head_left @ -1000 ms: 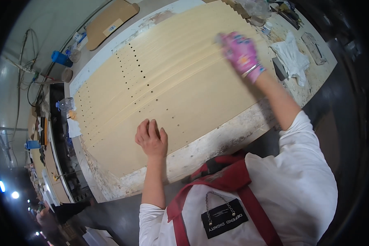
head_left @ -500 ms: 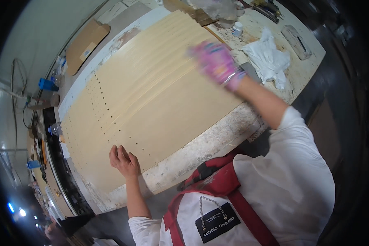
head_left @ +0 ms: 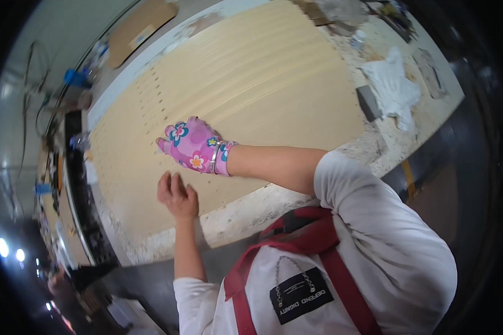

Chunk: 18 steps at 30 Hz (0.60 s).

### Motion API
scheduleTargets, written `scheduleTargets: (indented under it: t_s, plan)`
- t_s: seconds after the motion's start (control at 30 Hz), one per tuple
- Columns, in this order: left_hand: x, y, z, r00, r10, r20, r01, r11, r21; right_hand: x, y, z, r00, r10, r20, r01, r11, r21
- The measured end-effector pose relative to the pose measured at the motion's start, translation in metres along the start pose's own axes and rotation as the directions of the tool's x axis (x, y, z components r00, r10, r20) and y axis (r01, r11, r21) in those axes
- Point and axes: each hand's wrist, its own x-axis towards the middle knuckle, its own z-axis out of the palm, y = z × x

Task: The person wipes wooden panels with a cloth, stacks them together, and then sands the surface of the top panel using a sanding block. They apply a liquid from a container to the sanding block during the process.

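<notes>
Pale panels [head_left: 296, 106] drilled with small holes lie overlapping in long, stepped layers across the middle of the table [head_left: 251, 215], leaving a stained strip bare along its near edge. Toward the table's left end, the right hand [head_left: 193, 144], in a pink flowered glove with a silver band [head_left: 214, 159] at the wrist, lies over the panels, palm down, fingers slightly apart; whether it holds anything underneath cannot be told. Nearer the table's near edge, the bare left hand [head_left: 179, 198] is beside the panel surface, fingers loosely bent, gripping nothing visible. Toward the table's right edge sit a dark grey block [head_left: 369, 104] and a crumpled white sheet [head_left: 394, 84].
</notes>
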Motion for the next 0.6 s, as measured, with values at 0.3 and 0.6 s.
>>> scheduleTargets:
  t_s: [0.3,0.6]
  plan:
    - [-0.001,-0.004,-0.007,0.996,0.071,-0.063,-0.071,0.997,-0.004,-0.171,0.252,-0.149,0.827,0.389,-0.406,-0.544,0.736,-0.403]
    - [0.048,0.07,0.004,0.953,0.299,0.04,-0.293,0.95,-0.107,-0.16,0.167,-0.13,0.935,0.181,-0.306,-0.287,0.892,-0.35]
